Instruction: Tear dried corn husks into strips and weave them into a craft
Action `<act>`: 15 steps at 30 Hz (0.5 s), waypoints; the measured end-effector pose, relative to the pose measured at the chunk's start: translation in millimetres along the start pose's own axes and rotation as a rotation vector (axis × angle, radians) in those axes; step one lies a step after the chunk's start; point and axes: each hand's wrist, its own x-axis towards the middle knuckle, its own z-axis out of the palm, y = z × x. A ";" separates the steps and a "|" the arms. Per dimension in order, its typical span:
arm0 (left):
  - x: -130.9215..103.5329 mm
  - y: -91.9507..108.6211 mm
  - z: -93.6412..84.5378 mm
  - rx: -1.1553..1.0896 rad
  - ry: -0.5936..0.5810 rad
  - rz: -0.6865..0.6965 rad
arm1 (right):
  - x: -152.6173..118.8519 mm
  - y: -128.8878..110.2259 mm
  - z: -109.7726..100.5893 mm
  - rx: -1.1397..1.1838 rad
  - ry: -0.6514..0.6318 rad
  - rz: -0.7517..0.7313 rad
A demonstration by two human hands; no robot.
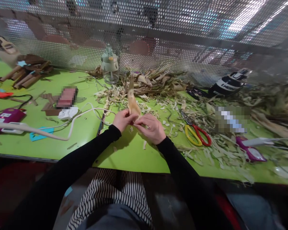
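Note:
A pale dried corn husk (pixel 132 99) rises upright between my two hands, its tip pointing away from me. My left hand (pixel 122 120) is closed on the husk's lower left side. My right hand (pixel 151 128) pinches at its lower end, thumb and finger close together. Both hands hover just above the green table (pixel 132 157). Small husk scraps lie around and beneath them. To the right of my right hand rest scissors (pixel 193 135) with one yellow and one red handle. Behind the hands is a heap of dried husks (pixel 156 82).
A clear bottle (pixel 109 67) with a pale green lid stands at the back, and a black bottle (pixel 228 83) leans at the right. A white cable (pixel 73 126) crosses the left side. Purple devices (pixel 11 116) sit at both sides. Perforated metal sheeting (pixel 81 35) closes off the back.

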 end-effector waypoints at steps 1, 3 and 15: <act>0.1 0.9 -0.5 -0.013 0.001 -0.007 | -0.1 0.2 0.5 0.012 -0.010 -0.019; 0.6 3.6 -2.6 -0.035 0.016 -0.034 | -0.4 -0.1 1.3 0.056 -0.048 -0.034; 7.9 12.0 -12.5 -0.100 0.153 -0.079 | -1.8 -13.7 -41.8 0.814 -0.941 0.185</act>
